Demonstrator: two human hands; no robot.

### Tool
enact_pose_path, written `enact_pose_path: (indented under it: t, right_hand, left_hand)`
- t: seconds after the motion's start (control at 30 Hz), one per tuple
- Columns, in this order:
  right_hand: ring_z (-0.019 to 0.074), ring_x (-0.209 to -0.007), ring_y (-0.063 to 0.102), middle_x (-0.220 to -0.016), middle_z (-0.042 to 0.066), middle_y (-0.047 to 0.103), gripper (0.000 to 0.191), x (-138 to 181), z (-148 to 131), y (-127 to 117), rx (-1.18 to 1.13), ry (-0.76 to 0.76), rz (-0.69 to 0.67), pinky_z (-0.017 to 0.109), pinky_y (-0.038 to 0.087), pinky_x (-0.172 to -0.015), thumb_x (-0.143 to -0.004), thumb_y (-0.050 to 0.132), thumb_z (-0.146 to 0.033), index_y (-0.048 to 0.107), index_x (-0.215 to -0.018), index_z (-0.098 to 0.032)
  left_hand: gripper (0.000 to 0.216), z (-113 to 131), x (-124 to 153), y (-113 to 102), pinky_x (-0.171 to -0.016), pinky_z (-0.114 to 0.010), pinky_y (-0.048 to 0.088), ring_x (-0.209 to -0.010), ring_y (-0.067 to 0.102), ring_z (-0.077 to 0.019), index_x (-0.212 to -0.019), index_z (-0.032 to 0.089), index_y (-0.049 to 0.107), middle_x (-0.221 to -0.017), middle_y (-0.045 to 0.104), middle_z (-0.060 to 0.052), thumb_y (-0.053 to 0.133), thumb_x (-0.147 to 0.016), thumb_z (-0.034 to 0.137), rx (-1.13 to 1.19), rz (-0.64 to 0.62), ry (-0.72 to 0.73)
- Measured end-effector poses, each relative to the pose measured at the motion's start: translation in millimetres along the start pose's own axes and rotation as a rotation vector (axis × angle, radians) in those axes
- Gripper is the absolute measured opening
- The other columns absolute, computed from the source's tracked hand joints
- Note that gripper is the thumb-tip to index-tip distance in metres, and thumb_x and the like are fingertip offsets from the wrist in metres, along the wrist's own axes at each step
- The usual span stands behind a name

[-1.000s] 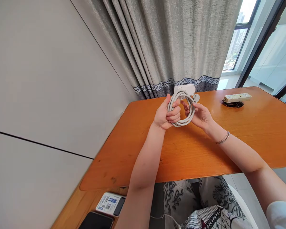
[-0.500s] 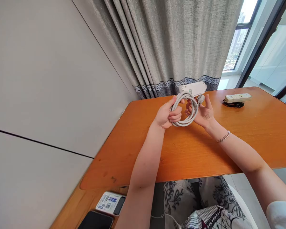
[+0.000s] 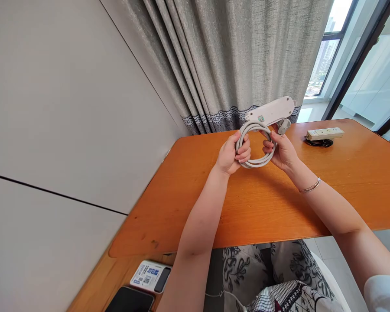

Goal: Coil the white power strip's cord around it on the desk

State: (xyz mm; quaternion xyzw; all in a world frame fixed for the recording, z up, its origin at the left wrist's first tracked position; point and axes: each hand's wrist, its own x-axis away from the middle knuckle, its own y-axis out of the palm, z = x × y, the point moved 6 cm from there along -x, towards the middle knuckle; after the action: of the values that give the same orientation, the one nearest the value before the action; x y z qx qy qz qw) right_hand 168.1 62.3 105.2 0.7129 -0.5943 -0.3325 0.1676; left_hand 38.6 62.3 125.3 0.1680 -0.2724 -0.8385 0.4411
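Observation:
A white power strip point(image 3: 272, 111) is raised above the far part of the table, tilted up to the right, its underside with a small green label facing me. Its pale grey cord point(image 3: 257, 163) is wound in a round coil below it. My left hand point(image 3: 233, 151) is closed around the coil's left side. My right hand point(image 3: 282, 149) grips the coil's right side, thumb on top and fingers curled through. The cord's plug point(image 3: 284, 126) sticks up just above the right thumb. Part of the strip's lower edge is hidden behind the coil.
Another, cream power strip point(image 3: 325, 133) with a black cord lies on the orange wooden table point(image 3: 188, 186) at the right. A white device with printed labels point(image 3: 147, 276) and a black phone-like slab point(image 3: 130, 300) lie at the lower left. Behind the table hangs a grey curtain point(image 3: 240, 56).
My right hand has closed from open fingers onto the coil's right side. The white power strip has risen and moved right, tilting up at its right end. The coil has shifted slightly right.

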Motion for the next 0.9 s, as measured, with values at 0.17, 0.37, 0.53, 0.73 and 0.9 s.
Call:
enact_pose_path:
  t: [0.17, 0.37, 0.53, 0.73, 0.9]
  right_hand:
    - [0.0038, -0.050, 0.038, -0.073, -0.010, 0.050, 0.049, 0, -3, 1, 0.088, 0.000, 0.023, 0.017, 0.028, -0.045, -0.069, 0.080, -0.026, 0.046, -0.104, -0.029]
    - [0.0032, -0.048, 0.038, -0.066, -0.013, 0.045, 0.058, -2, -1, -4, 0.117, 0.079, 0.104, 0.016, 0.024, -0.045, -0.059, 0.083, -0.025, 0.042, -0.100, -0.028]
    - [0.0031, -0.048, 0.038, -0.064, -0.013, 0.044, 0.055, -1, -2, -2, 0.186, 0.096, 0.085, 0.017, 0.024, -0.046, -0.060, 0.083, -0.028, 0.044, -0.098, -0.027]
    - [0.0026, -0.049, 0.040, -0.080, -0.010, 0.057, 0.053, 1, -5, 0, 0.297, 0.037, 0.068, 0.021, 0.028, -0.047, -0.061, 0.081, -0.031, 0.053, -0.105, -0.027]
    - [0.0023, -0.049, 0.039, -0.092, -0.003, 0.065, 0.051, 0, -1, 2, 0.349, 0.088, 0.012, 0.022, 0.029, -0.046, -0.067, 0.078, -0.033, 0.061, -0.114, -0.023]
  left_hand:
    - [0.033, 0, -4, -6, -0.036, -0.017, 0.029, -0.031, 0.033, -0.0035, -0.073, 0.016, 0.055, -0.052, 0.049, 0.004, 0.040, -0.099, 0.031, -0.105, 0.023, 0.027]
    - [0.032, 0, -4, -13, -0.038, -0.020, 0.036, -0.037, 0.046, -0.0042, -0.108, 0.017, 0.059, -0.088, 0.074, -0.004, 0.065, -0.087, 0.040, -0.296, 0.132, 0.102]
    - [0.040, -1, -3, -15, -0.040, -0.022, 0.038, -0.043, 0.055, -0.0072, -0.117, 0.017, 0.060, -0.103, 0.076, -0.008, 0.067, -0.081, 0.036, -0.322, 0.089, 0.059]
    - [0.044, 6, -6, -20, -0.042, -0.019, 0.031, -0.042, 0.044, -0.0036, -0.111, 0.020, 0.062, -0.082, 0.070, 0.002, 0.064, -0.067, 0.016, -0.183, 0.107, 0.134]
    - [0.071, 9, -6, -21, -0.043, -0.016, 0.029, -0.045, 0.040, -0.0020, -0.127, 0.034, 0.059, -0.097, 0.073, 0.003, 0.063, -0.061, 0.008, -0.134, 0.131, 0.248]
